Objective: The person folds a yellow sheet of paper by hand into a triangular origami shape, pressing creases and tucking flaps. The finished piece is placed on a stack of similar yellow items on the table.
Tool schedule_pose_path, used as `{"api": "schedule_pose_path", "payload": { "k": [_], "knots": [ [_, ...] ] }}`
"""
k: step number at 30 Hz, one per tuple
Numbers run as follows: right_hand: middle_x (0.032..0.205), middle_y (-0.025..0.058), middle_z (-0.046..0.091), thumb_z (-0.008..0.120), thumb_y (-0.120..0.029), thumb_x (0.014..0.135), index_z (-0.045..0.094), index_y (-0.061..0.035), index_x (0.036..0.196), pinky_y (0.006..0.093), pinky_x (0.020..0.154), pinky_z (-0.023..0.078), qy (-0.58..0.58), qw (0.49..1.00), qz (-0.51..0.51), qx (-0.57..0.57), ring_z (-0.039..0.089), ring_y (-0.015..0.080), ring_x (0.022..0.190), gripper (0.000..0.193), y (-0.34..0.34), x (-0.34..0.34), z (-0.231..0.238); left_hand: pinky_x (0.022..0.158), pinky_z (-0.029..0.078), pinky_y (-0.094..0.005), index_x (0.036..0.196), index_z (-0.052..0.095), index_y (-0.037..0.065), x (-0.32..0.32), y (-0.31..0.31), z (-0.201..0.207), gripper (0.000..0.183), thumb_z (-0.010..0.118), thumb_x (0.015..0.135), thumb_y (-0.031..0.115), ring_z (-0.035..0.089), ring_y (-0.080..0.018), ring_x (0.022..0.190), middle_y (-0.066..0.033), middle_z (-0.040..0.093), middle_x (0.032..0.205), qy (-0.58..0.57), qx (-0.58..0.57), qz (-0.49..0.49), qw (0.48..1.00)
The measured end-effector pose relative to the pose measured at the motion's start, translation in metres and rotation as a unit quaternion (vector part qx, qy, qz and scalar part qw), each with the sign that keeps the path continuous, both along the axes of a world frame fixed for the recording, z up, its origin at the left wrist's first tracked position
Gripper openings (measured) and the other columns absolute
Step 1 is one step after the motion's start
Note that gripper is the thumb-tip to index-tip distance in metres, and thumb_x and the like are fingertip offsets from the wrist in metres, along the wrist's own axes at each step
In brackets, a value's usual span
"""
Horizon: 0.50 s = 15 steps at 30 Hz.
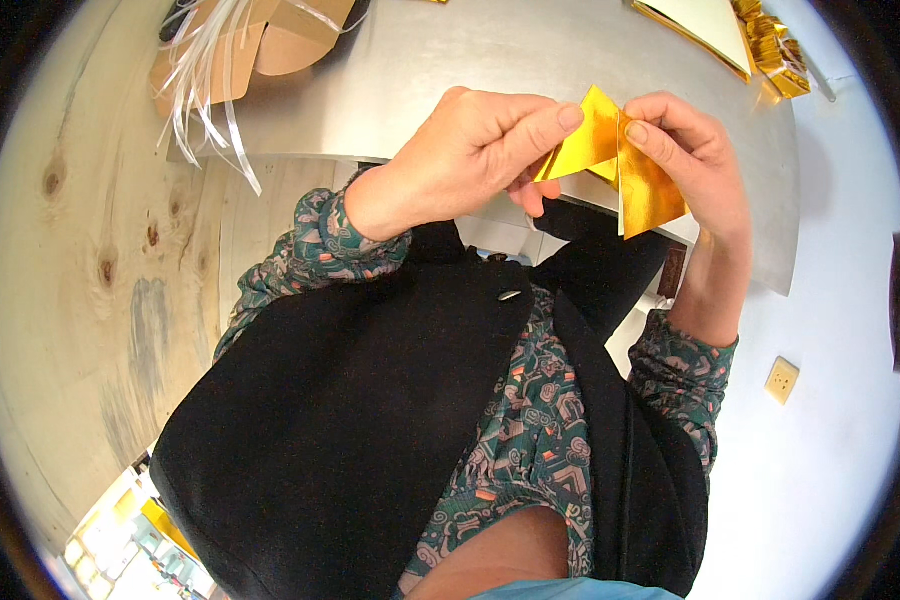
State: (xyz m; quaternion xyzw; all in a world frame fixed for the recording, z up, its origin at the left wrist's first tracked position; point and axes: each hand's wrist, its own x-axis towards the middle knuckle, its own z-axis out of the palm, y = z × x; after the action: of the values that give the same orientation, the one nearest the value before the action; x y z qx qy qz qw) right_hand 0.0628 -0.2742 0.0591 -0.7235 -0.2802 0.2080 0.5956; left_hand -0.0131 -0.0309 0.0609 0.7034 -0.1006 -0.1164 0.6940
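A sheet of shiny gold foil paper (602, 135), folded into pointed flaps, is held up between my two hands at the table's near edge. My left hand (475, 150) pinches its left flap between thumb and fingers. On the other side, the thumb and bent fingers of my right hand (692, 160) grip the right flap, which hangs down to a point. A thin pale edge shows along the fold between the flaps. Part of the paper is hidden behind my left fingers.
Under and beyond my hands lies a grey metal table (450, 60). White strips (210, 70) hang over an open cardboard box (305, 40) at far left. A paper stack (705, 35) and bundled gold folded pieces (785, 65) lie far right. A wall outlet (782, 380) is at right.
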Motion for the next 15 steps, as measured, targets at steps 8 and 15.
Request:
{"api": "schedule_pose_path", "payload": {
  "k": [8, 15],
  "knots": [
    [0.087, -0.0033, 0.066, 0.066, -0.018, 0.099, 0.068, -0.0028, 0.103, 0.0211, 0.070, 0.048, 0.008, 1.000, 0.002, 0.001, 0.058, 0.0036, 0.079, 0.016, -0.0011, 0.0038, 0.0000, 0.054, 0.056, -0.0211, 0.091, 0.066, -0.001, 0.0004, 0.0067, 0.0009, 0.029, 0.059, 0.104, 0.024, 0.072, -0.0116, 0.064, -0.0060, 0.070, 0.072, 0.022, 0.021, -0.042, 0.999],
    [0.087, -0.0034, 0.066, 0.066, -0.018, 0.099, 0.068, -0.0030, 0.105, 0.0208, 0.070, 0.048, -0.005, 1.000, -0.006, 0.001, 0.059, 0.0033, 0.079, 0.016, -0.0031, 0.0053, -0.0026, 0.056, 0.056, -0.0221, 0.099, 0.066, -0.001, -0.0025, 0.0053, 0.0015, 0.034, 0.054, 0.106, 0.030, 0.071, -0.0127, 0.064, -0.0087, 0.071, 0.075, 0.029, 0.016, -0.043, 0.999]
  ]
}}
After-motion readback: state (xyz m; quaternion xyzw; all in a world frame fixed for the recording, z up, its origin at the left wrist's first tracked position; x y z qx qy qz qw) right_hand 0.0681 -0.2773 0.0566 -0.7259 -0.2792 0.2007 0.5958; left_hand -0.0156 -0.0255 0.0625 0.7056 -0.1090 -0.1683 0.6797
